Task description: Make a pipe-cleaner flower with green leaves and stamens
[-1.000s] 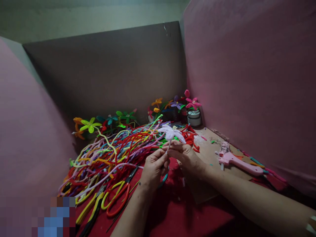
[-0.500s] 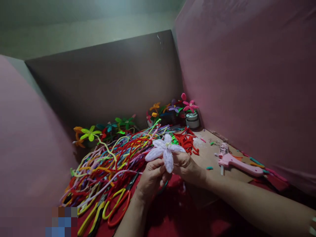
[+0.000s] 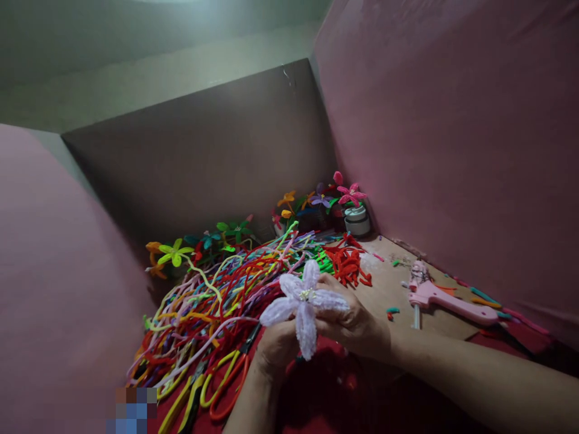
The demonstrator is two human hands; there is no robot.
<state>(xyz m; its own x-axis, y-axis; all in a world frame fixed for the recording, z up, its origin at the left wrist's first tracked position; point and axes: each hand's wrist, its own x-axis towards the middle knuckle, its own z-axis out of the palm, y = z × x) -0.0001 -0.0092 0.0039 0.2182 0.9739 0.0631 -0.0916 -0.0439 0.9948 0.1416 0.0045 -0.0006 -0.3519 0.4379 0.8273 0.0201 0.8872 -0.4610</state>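
Note:
A pale lavender pipe-cleaner flower with long fuzzy petals and a small yellowish centre faces me, held up in front of my body. My left hand is closed beneath it on the left, the fingertips partly covered by a petal. From the right, my right hand closes behind the petals, its fingers bent around the back of the flower. The flower hides where the fingers grip it, and the stem is not clearly visible.
Left of my hands lies a heap of colourful pipe cleaners, with scissors and yellow-handled pliers in front. A pink glue gun rests on brown board at right. Red pieces and finished flowers stand farther back.
The flower has come lower and nearer, tilting its face more toward me. My right hand's fingers are now more bent behind it. The whole view has shifted slightly.

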